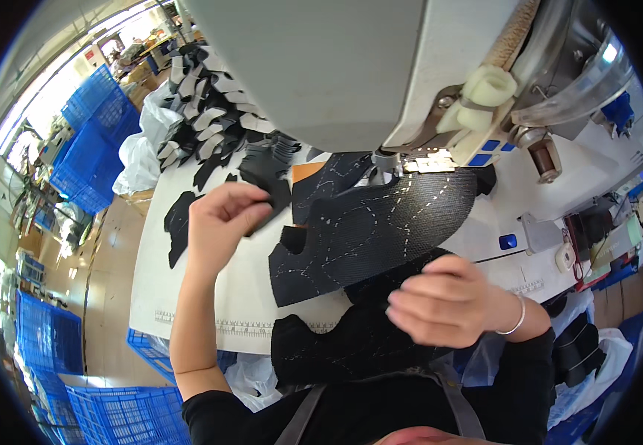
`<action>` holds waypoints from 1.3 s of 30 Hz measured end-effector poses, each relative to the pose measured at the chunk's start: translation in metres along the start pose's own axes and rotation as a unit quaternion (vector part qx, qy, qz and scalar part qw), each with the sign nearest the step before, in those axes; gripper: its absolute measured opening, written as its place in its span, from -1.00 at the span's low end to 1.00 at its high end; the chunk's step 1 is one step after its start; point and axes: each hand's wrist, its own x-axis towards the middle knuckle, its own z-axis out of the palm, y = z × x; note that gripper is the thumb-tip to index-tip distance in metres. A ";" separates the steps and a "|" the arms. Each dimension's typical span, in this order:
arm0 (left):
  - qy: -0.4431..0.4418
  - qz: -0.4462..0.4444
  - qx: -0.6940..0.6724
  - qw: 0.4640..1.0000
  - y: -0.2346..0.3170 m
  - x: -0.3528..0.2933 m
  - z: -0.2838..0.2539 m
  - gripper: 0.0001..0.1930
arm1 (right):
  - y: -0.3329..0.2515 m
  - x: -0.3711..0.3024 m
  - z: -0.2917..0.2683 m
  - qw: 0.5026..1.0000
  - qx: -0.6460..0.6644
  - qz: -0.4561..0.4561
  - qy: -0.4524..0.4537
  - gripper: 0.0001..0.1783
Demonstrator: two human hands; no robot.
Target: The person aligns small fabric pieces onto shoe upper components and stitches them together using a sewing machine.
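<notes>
My left hand (221, 222) pinches a small dark fabric piece (275, 194) between thumb and fingers, left of the sewing machine. A large black mesh shoe-upper piece (351, 241) with white dashed marking lines lies across the table, its far edge beneath the machine's presser foot (386, 165). Over its near right edge is my right hand (444, 304), fingers loosely bent and slightly apart, with nothing visible in them. Below that hand, another black marked piece (336, 345) hangs at the table's front edge. An orange-edged dark piece (325, 182) lies beyond the mesh one.
The sewing machine head (314, 67) fills the top middle, with a brown thread spool (544, 157) at its right. Cut black and white pieces (214, 111) are heaped at the far left. Blue crates (125, 411) stand on the floor. A ruler strip (243, 327) runs along the table's front.
</notes>
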 end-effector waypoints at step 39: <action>-0.213 0.218 0.092 0.948 0.036 -0.016 0.076 -0.64 | -0.001 -0.009 0.035 0.690 0.540 0.479 0.060 -0.71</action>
